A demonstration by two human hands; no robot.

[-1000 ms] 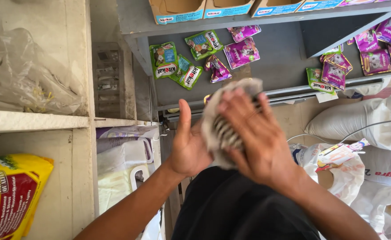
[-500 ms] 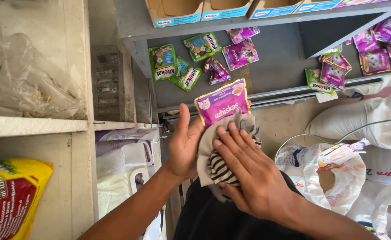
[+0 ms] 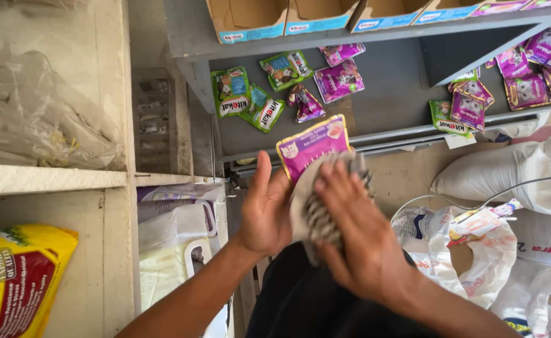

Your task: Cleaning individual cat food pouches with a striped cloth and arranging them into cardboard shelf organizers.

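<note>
Head view, left hand (image 3: 266,213) fingers backing purple pouch (image 3: 313,145), right hand (image 3: 357,241) pressing striped cloth (image 3: 319,216), grey shelf (image 3: 388,100) behind

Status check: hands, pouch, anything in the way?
Left hand backs purple pouch. Right hand presses striped cloth on it. Nothing between the hands but pouch and cloth.
</note>
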